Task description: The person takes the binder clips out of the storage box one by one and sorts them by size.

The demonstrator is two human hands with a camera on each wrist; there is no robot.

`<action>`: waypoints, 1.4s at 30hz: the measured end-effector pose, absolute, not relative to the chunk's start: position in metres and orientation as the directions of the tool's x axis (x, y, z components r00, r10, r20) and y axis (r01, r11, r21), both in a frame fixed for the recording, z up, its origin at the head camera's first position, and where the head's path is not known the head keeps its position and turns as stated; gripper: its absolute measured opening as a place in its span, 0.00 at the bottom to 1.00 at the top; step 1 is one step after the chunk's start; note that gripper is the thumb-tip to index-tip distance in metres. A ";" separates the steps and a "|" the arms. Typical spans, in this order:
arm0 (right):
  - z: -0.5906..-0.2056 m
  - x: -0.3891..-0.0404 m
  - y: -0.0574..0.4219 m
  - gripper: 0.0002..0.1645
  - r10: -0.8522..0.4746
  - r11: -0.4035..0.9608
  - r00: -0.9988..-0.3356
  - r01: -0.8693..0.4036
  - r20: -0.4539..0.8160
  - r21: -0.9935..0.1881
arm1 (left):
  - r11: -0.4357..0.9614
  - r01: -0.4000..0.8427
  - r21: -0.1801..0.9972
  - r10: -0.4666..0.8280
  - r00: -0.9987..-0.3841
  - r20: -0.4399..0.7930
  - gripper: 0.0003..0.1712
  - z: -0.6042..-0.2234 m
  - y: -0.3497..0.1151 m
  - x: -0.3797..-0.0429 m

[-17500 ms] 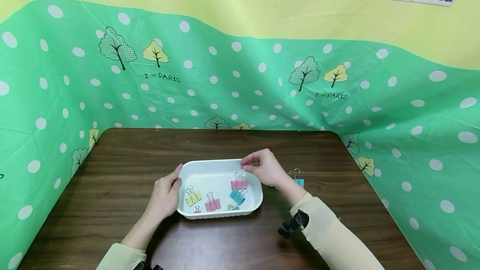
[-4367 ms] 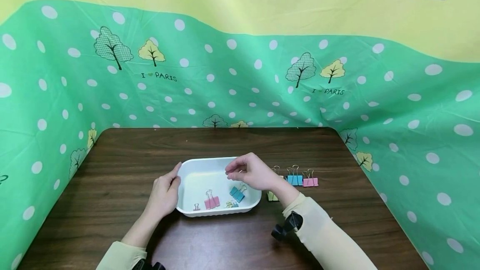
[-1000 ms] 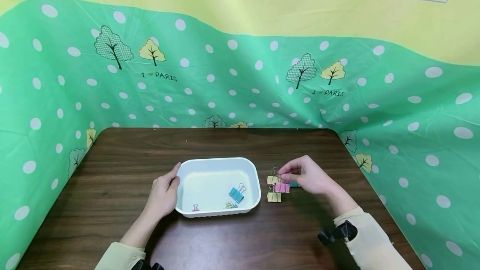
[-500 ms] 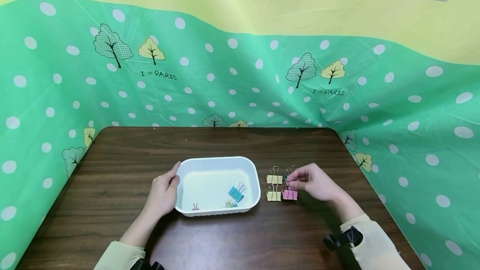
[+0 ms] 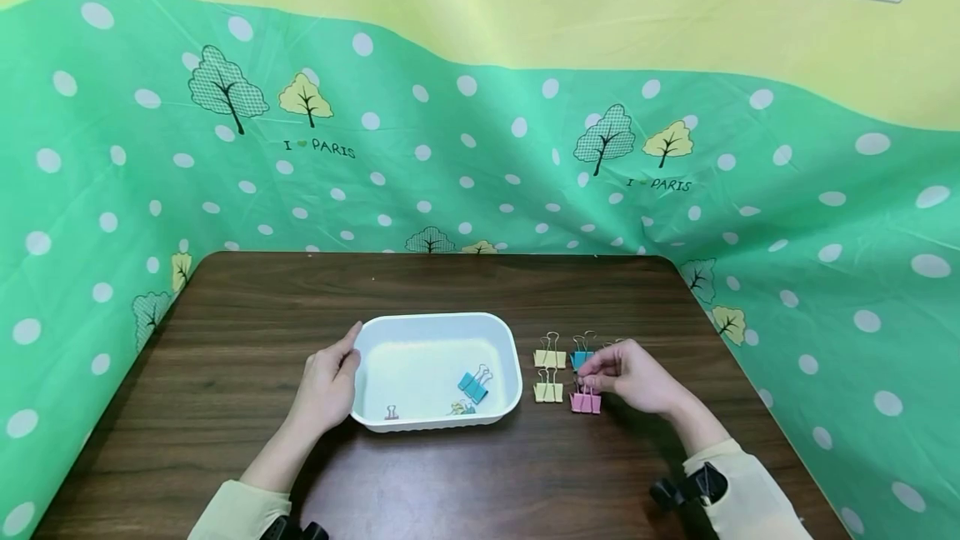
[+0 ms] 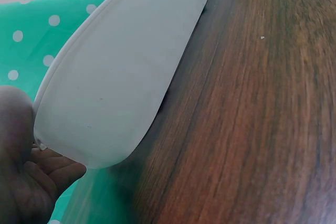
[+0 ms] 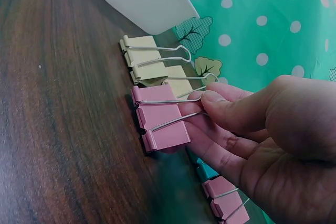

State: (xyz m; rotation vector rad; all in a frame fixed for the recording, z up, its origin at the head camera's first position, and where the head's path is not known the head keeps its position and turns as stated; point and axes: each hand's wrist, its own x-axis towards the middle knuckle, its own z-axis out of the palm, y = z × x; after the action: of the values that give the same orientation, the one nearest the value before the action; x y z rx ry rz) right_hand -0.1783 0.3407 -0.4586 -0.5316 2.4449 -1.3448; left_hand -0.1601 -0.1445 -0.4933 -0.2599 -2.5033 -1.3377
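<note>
Right hand [image 5: 637, 375]: grip clamped on the wire handles of a pink binder clip [image 5: 586, 404], thumb against fingertips, handles up, body down. Clip is just right of the front yellow binder clip [image 5: 548, 392]; can't tell if it touches the counter [image 5: 435, 482]. Left hand [image 5: 327, 386]: grip clamped on the left end of the white tray [image 5: 405, 365], which sits on the counter left of the clips. Back yellow binder clip [image 5: 550, 359] behind the front one; blue binder clip [image 5: 581, 359] to its right, partly covered by fingers. Second pink binder clip [image 7: 226, 200] beside the blue, mostly hidden in head view. In tray: tilted blue clip [image 5: 473, 388], tiny pink clip [image 5: 392, 412] front left, small mixed-colour clips [image 5: 461, 409] bunched at front.
</note>
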 end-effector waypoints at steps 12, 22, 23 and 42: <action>-0.450 -0.183 0.341 0.08 -0.399 0.492 -0.915 -0.156 -0.062 -0.856 | 0.559 0.271 0.783 0.018 -0.949 0.316 0.26 -0.495 -0.145 -0.161; -0.422 -0.192 0.307 0.09 -0.331 0.515 -0.944 -0.188 0.008 -0.836 | 0.551 0.275 0.788 0.013 -0.947 0.321 0.26 -0.496 -0.146 -0.161; -0.420 -0.192 0.301 0.08 -0.329 0.501 -0.944 -0.190 0.017 -0.844 | 0.549 0.275 0.789 0.013 -0.947 0.321 0.26 -0.496 -0.146 -0.161; -0.421 -0.185 0.221 0.11 -0.436 0.350 -0.899 -0.200 0.029 -0.915 | 0.560 0.293 0.775 0.012 -0.938 0.347 0.26 -0.497 -0.146 -0.162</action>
State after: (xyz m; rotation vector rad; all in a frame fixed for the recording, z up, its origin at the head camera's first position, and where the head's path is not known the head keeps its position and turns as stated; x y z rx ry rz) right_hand -0.1847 0.2207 -0.4205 -0.5739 2.3921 -1.5736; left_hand -0.1615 -0.1461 -0.4974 -0.2516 -2.4954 -1.3214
